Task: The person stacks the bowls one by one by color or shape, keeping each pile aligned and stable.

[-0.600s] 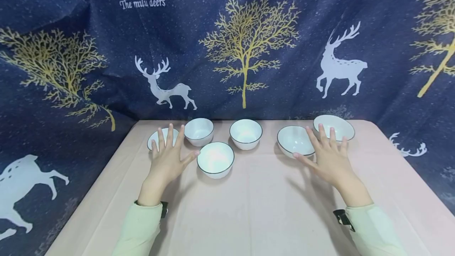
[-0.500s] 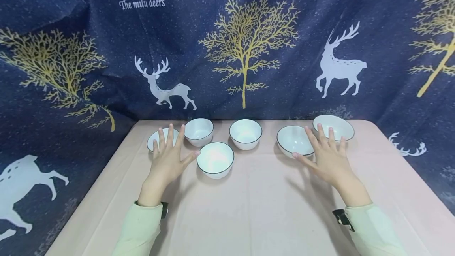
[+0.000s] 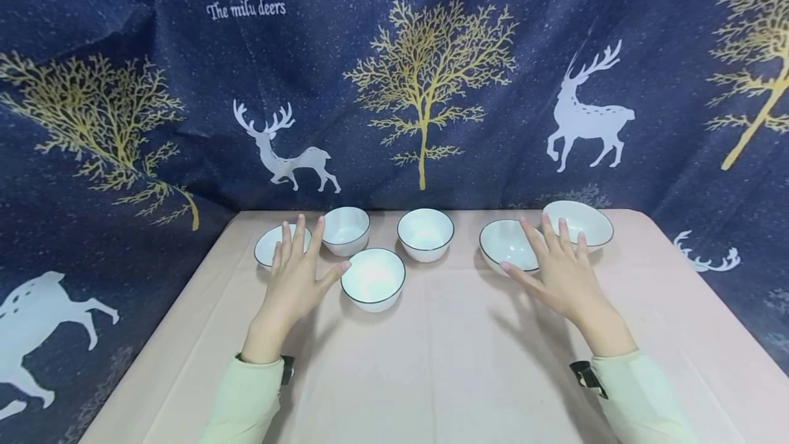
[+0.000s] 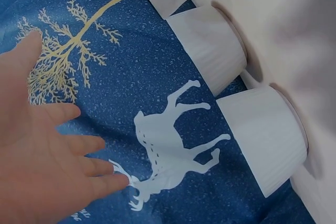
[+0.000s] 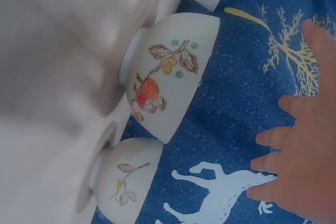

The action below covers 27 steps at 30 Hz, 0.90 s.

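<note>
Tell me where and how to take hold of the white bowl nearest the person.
Probably best: pinch the near rim of the bowl, coming from above and in front. It stands upright, mouth up, its rim exposed; other bowls stand behind it, while its near side looks unobstructed.

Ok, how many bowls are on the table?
6: leftmost bowl, partly behind the left hand; back-left bowl; nearest bowl, left of middle; back-centre bowl; front-right bowl and back-right bowl, both partly behind the right hand. Others fully hidden seem unlikely.
</note>
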Motion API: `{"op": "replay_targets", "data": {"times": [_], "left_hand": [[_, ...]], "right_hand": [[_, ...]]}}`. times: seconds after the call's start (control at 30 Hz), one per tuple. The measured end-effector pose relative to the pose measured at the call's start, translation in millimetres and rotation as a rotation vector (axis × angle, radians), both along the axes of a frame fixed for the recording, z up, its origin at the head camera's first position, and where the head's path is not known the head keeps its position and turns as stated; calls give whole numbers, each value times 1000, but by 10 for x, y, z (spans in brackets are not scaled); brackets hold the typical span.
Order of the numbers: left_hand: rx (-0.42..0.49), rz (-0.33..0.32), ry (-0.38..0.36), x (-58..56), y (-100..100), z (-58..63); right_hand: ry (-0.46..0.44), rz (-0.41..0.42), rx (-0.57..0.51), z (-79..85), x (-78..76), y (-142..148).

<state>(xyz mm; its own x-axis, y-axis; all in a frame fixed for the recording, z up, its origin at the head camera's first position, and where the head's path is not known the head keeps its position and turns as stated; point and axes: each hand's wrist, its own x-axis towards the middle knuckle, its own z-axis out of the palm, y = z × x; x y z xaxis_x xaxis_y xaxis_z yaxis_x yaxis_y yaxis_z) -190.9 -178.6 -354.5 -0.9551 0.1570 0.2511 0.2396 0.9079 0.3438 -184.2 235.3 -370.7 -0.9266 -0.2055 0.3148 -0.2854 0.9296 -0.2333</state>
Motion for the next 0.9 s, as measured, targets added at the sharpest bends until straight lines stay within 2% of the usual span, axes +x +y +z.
{"op": "replay_targets", "data": {"times": [0.43,0.9], "left_hand": [[61,-34,57,5,46,-20],[131,-43,60,35,99,-49]], "right_hand": [[-5,24,-24,79,-64,-136],[30,85,-92,92,-190,-298]]}}
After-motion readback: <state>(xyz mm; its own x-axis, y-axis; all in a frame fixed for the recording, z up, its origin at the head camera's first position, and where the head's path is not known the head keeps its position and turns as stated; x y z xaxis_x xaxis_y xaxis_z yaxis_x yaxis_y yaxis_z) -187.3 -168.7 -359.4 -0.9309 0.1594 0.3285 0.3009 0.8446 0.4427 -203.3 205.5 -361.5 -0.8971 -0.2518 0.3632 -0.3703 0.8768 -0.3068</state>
